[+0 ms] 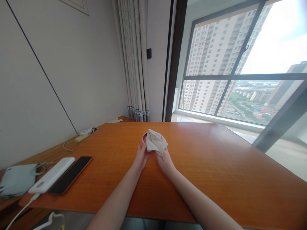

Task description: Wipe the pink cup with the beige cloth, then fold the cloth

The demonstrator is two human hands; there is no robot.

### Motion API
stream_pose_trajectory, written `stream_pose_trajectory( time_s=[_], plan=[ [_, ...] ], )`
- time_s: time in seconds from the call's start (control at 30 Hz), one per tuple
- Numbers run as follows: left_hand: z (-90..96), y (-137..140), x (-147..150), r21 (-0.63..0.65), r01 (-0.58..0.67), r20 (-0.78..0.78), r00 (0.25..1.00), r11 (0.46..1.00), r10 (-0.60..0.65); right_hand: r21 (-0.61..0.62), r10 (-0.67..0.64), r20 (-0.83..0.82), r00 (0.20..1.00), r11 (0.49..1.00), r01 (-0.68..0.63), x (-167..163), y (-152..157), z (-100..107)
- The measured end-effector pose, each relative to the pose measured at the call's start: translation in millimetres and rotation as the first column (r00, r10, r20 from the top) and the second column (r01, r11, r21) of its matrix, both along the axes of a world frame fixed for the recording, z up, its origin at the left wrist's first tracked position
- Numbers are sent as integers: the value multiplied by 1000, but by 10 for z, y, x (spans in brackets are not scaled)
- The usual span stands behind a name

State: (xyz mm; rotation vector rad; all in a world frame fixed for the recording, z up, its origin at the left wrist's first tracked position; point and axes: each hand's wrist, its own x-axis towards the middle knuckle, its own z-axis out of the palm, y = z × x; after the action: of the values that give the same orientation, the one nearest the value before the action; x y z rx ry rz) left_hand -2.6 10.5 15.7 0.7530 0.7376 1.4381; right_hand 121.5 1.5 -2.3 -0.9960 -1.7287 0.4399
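Both my hands are together over the middle of the wooden table. My left hand [142, 155] is closed around a pink cup-like object [144, 139], whose rounded rim shows at the upper left. A pale grey-white cloth [155, 141] lies over the right side of the pink object and hides most of it. My right hand [165, 159] grips the cloth from below and the right, with its fingers mostly behind the fabric.
On the table [216, 169] at the left lie a black phone [70, 175] and a white power bank [52, 175] with a cable. A light pouch [18, 179] sits beyond them. A power strip [86, 131] lies by the wall. A window [230, 76] fills the right.
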Motion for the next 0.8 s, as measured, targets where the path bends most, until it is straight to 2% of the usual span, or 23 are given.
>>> stream_pose_trajectory(
  time_s=[0.1, 0.17, 0.23, 0.4, 0.5, 0.57, 0.63, 0.7, 0.8],
  plan=[
    [8, -64, 78, 69, -1, 52, 999, 998, -2, -84, -94, -216, 972, 993, 77, -142, 17, -94],
    [-15, -93, 129, 85, 51, 81, 995, 995, -58, -148, -132, -363, 922, 985, 83, -144, 64, -138],
    [-41, -98, 161, 102, 107, 119, 986, 989, -119, -184, -136, -440, 888, 981, 59, -61, 120, -151],
    [-4, -68, 90, 51, 285, 171, 942, 957, -289, -232, -96, -435, 895, 973, -9, 308, 241, -44],
    [46, -74, -12, 3, 452, 155, 881, 892, -447, -290, -27, -404, 914, 952, -100, 474, 276, 70],
    [41, -78, -61, -60, 522, 119, 850, 851, -514, -337, 52, -387, 921, 922, -193, 529, 270, 133],
    [1, -69, -82, -175, 532, 63, 846, 828, -530, -378, 136, -369, 919, 882, -282, 539, 248, 165],
    [-47, -49, -76, -263, 492, 21, 863, 830, -505, -400, 188, -350, 918, 856, -328, 517, 231, 160],
    [-76, -17, -43, -263, 407, 30, 910, 875, -415, -377, 159, -357, 920, 877, -298, 465, 248, 94]
  ],
)
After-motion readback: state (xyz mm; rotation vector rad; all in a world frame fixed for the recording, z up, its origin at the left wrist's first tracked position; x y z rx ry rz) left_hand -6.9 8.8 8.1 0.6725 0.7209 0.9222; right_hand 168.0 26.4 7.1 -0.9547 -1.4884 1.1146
